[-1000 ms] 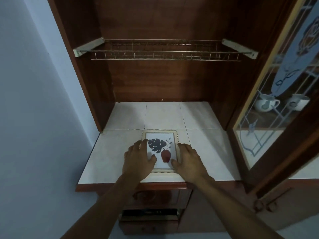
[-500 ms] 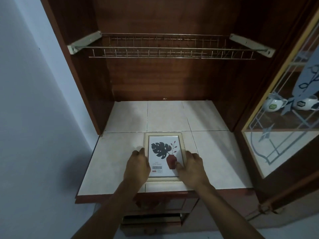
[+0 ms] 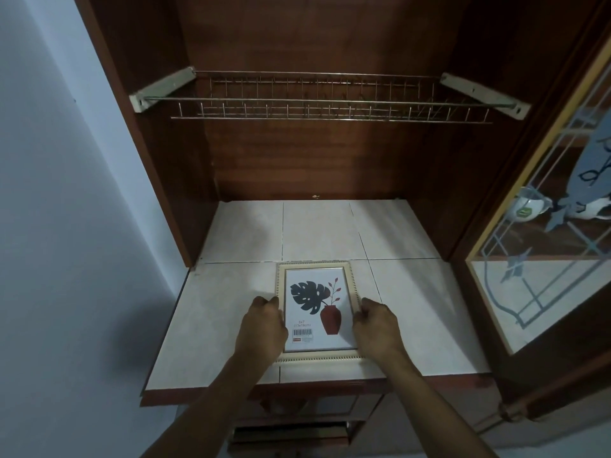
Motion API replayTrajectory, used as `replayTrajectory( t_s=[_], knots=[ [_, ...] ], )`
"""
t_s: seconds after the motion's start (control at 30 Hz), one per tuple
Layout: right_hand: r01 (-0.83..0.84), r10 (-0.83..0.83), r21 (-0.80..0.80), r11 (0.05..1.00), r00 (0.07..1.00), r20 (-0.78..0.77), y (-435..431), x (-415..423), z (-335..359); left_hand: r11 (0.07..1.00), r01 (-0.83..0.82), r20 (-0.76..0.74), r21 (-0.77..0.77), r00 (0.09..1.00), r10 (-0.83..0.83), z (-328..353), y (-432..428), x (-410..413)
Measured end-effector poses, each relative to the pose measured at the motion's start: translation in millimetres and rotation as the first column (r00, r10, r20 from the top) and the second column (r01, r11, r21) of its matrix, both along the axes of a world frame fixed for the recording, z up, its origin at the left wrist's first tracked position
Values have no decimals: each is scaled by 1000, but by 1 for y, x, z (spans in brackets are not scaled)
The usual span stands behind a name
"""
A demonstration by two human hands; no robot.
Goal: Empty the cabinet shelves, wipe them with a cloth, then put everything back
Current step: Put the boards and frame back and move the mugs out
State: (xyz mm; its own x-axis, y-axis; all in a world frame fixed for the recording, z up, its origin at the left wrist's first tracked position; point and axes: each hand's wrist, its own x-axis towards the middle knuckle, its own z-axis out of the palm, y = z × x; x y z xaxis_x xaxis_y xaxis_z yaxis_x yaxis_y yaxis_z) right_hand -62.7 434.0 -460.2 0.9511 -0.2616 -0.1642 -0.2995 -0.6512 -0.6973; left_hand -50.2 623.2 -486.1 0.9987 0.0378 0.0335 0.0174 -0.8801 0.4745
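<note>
A cream picture frame [image 3: 316, 312] with a leaf-and-red-vase print lies flat near the front of the tiled shelf [image 3: 413, 292] of a dark wooden cabinet. My left hand [image 3: 263, 325] grips the frame's left edge with curled fingers. On the opposite edge, my right hand [image 3: 377, 322] holds the frame the same way. A bare wire rack [image 3: 330, 107] spans the cabinet above the shelf. No cloth is in view.
A glass cabinet door [image 3: 545, 259] with a leaded pattern stands open at the right; white cups [image 3: 529, 209] show through it. A blue wall [image 3: 66, 226] is at the left. An open drawer [image 3: 291, 434] sits below the shelf's front edge.
Both hands have slid off the picture's face outward to the frame's side edges. The view has dropped and moved closer.
</note>
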Motion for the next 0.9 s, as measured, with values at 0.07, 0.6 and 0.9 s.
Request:
replayTrajectory(
  t_s=[0.07, 0.6, 0.9],
  knots=[
    [25, -25, 56, 998, 1000, -11, -3, 1, 4, 1000, -3, 0, -8, 1000, 3, 0, 0, 0],
    [107, -139, 537, 837, 990, 20, -11, -9, 6, 994, -54, 2, -92, 998, 55, 7, -6, -6],
    [167, -213, 687, 707, 977, -18, -14, -8, 17, 908, -88, -106, -411, 993, 48, 25, -6, 2]
  ],
)
